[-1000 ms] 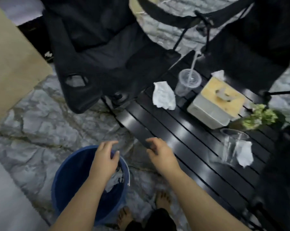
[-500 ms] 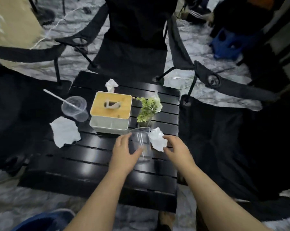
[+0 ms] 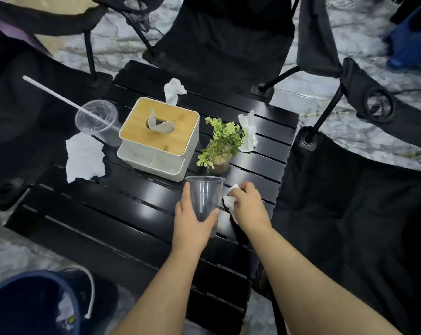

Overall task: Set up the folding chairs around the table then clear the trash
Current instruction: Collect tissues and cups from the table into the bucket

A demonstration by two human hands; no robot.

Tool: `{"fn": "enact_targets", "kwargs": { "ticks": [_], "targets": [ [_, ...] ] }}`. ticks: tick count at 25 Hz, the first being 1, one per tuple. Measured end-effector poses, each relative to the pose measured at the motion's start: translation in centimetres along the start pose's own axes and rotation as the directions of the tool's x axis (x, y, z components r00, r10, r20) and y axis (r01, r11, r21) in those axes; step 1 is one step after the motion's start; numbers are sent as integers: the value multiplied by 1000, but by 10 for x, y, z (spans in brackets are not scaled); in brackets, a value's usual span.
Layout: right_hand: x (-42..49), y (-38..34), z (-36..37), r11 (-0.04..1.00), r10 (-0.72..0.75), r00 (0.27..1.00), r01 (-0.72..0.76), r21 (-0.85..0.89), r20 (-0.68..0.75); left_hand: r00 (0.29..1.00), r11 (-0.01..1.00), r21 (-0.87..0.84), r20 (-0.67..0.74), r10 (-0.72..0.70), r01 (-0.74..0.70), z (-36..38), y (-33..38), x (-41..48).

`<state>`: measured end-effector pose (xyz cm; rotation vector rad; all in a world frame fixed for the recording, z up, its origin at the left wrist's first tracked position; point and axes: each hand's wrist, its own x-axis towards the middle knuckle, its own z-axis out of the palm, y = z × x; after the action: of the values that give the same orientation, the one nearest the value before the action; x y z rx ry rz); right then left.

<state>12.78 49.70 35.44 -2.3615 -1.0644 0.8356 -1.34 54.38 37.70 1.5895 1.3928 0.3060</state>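
Observation:
My left hand (image 3: pixel 192 221) grips a clear plastic cup (image 3: pixel 206 197) standing near the front right of the black slatted table (image 3: pixel 108 213). Right beside it, my right hand (image 3: pixel 248 206) is closed on a crumpled white tissue (image 3: pixel 229 200). More trash lies on the table: a lidded cup with a straw (image 3: pixel 98 119) at the left, a flat tissue (image 3: pixel 85 157) below it, a crumpled tissue (image 3: pixel 174 89) at the back and another crumpled tissue (image 3: pixel 249 132) by the plant. Black folding chairs stand open at the far side (image 3: pixel 224 39), the right (image 3: pixel 349 189) and the left (image 3: pixel 18 117).
A white tissue box with a wooden lid (image 3: pixel 158 136) and a small potted plant (image 3: pixel 220 146) stand mid-table. A blue trash bucket (image 3: pixel 33 305) with paper in it sits on the marble floor at the lower left. A blue stool (image 3: pixel 412 37) is at the far right.
My view swung from the bucket to the table. My left hand closed around the clear cup, and my right hand closed on the tissue beside it.

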Motion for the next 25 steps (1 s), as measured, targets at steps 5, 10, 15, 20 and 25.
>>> {"fn": "enact_targets", "kwargs": {
  "ticks": [5, 10, 15, 20, 25],
  "targets": [
    [-27, -20, -7, 996, -20, 1000, 20, 85, 10, 998, 994, -105, -38, -47, 43, -42, -21, -21],
    [-84, -117, 42, 984, -116, 979, 91, 151, 168, 961, 981, -156, -233, -149, 114, -136, -69, -65],
    [-127, -230, 154, 916, -399, 846, 383, 118, 352, 826, 943, -227, -462, -324, 243, -248, -174, -131],
    [-162, -286, 297, 887, -368, 689, 461, 15, 624, 721, 855, -326, -463, -516, 403, -312, -309, -170],
    [-153, -272, 395, 880, -225, 631, 459, -124, 742, 647, 716, -438, -324, -690, 544, -305, -390, -147]
  ]
}}
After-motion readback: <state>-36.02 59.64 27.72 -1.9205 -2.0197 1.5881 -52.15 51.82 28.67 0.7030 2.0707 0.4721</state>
